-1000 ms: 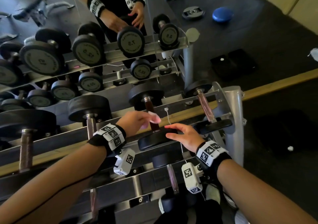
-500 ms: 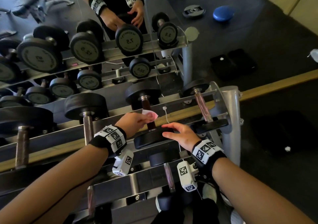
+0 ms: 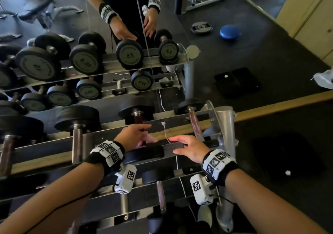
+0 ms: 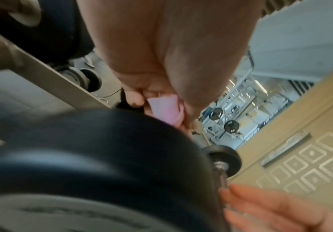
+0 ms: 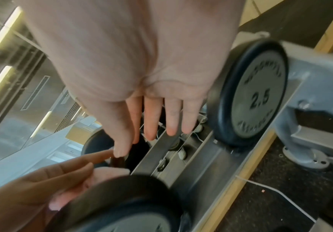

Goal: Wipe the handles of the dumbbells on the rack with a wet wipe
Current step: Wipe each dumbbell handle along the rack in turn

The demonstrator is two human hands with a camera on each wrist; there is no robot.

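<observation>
Your left hand (image 3: 134, 134) gripped the pink wipe (image 3: 150, 138) on the dumbbell handle (image 3: 138, 120); your right hand (image 3: 189, 148) hovered, fingers relaxed

The left hand (image 3: 132, 134) covers most of the wipe (image 3: 150, 138) and the handle (image 3: 138, 119) under it — grip unclear, wrist views blurred.

I see my left hand (image 3: 134, 134) holding the pink wipe (image 3: 150, 138) at a dumbbell handle (image 3: 138, 120), my right hand (image 3: 189, 148) spread beside it.

The dumbbell heads (image 3: 144, 154) look matt black rubber. The rack (image 3: 224, 125) is seen as smooth, silvery painted metal. The wipe (image 4: 164, 108) appears soft pink cloth.
</observation>
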